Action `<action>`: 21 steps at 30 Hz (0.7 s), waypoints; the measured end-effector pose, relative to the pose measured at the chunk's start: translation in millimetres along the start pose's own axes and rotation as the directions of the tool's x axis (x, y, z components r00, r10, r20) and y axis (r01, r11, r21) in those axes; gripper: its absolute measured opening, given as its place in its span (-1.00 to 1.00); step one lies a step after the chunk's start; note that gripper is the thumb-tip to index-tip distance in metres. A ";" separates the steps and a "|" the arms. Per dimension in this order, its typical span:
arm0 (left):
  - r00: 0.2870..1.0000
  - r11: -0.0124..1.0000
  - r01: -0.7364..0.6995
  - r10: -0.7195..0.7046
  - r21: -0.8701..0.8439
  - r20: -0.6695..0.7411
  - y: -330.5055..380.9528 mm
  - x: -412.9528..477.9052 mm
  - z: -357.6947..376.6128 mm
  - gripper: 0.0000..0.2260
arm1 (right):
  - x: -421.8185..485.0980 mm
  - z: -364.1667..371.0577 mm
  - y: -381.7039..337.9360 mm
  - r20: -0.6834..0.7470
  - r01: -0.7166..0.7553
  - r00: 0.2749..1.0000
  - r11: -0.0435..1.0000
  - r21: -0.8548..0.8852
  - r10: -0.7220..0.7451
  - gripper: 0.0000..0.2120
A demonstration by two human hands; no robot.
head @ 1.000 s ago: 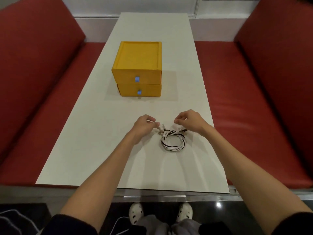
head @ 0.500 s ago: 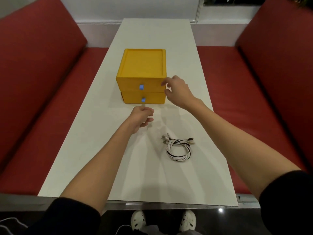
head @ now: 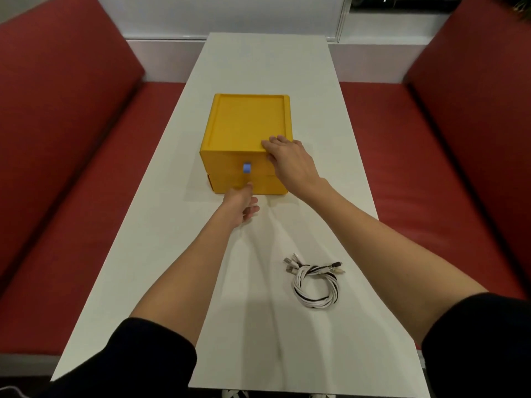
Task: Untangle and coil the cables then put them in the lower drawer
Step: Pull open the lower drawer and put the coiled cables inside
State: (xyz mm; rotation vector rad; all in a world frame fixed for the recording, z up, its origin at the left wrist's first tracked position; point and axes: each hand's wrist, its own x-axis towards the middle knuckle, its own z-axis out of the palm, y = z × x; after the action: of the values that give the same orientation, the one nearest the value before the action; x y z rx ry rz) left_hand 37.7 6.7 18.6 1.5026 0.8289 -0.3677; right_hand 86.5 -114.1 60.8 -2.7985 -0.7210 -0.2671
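— While left hand sits at the lower drawer front, can you call its grip?
— No. Thumb and forefinger reach up to where the pull tab should be, but the tab itself is hidden behind them. Other fingers are loosely curled below. Pinching or only touching, can't tell.
— Right hand?
— Laid over the box's front right top corner, fingers flat on the top, thumb down the front face. Grips nothing, just presses. Looks like a brace.
— Drawer state?
— Lower drawer reads as closed, or barely out. Upper one closed, its blue tab in clear view just above the left fingertips.
— Cables?
— Coiled in one white-and-black bundle on the table, plugs fanned at the far side. Near the right forearm, well apart from the box. No hand on them.
— So the step is opening the lower drawer. Notes for doing it well?
— My judgement: firm pinch on the lower tab, not the upper, since they're stacked close. Pull straight toward the body, level. Right hand pushes down and back so the box doesn't slide or tip with the drawer. Right thumb off the lower front, or it blocks travel. Open far enough for the whole coil to go in flat. The pull path runs left of the cables, so nothing to clear.
— Surroundings?
— Red benches either side of the table.
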 end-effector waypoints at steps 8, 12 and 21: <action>0.996 0.998 -0.057 0.058 0.008 -0.067 -18.5 4.3 -4.8 -0.80 | -1.5 6.5 0.1 -0.043 -0.029 0.999 0.997 0.070 0.032 -0.61; 0.994 0.995 -0.098 0.099 0.026 -0.050 -42.9 -6.1 -9.9 -0.79 | -2.0 7.3 -0.2 -0.043 -0.038 0.998 0.996 0.083 0.042 -0.61; 0.989 0.990 -0.142 0.142 0.003 -0.042 -82.2 -42.2 -17.3 -0.78 | -3.5 -4.7 -1.4 0.089 -0.026 0.996 1.000 -0.016 0.027 -0.57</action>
State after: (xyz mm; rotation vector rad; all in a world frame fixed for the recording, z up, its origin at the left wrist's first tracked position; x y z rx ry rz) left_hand -51.8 5.1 -10.1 1.5638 0.7500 -0.2308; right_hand 82.3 -115.7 64.7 -2.8476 -0.7032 -0.1444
